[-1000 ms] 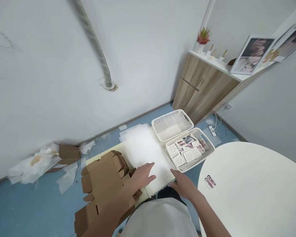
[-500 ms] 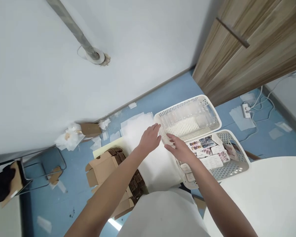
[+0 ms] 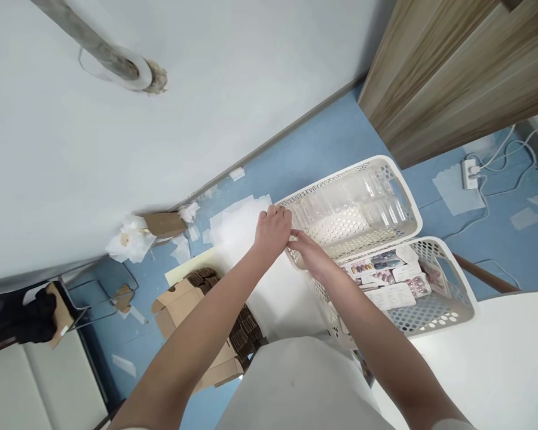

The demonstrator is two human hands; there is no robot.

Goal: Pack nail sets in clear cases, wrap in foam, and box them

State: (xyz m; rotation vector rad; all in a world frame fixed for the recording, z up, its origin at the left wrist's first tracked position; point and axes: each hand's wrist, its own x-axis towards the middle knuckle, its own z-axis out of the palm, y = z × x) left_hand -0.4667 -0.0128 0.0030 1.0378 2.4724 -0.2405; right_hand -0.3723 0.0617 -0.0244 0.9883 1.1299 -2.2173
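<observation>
My left hand (image 3: pixel 273 231) is closed, its fingers curled at the near left end of a cream perforated basket (image 3: pixel 345 224). Close against it is my right hand (image 3: pixel 311 254), thumb and fingers drawn together in a pinch beside the same rim. Whatever the two hands hold is hidden or too thin to make out. Several clear plastic cases (image 3: pixel 385 206) lie in this basket. A second basket (image 3: pixel 457 304) adjoins it on the near side, holding cards of press-on nails (image 3: pixel 367 266) and white packets (image 3: pixel 391 297). Beneath my forearms lies a stack of white sheets (image 3: pixel 291 298).
Folded brown cardboard boxes (image 3: pixel 179 304) are piled at the left. A white round table (image 3: pixel 488 358) stands at the lower right. Behind are a wooden cabinet (image 3: pixel 434 77) and a power strip (image 3: pixel 470 173) with cables. Paper scraps (image 3: pixel 132 239) litter the blue floor.
Both hands were apart with fingers spread near the basket's left end; now they have come together and their fingers have closed. The view has shifted slightly.
</observation>
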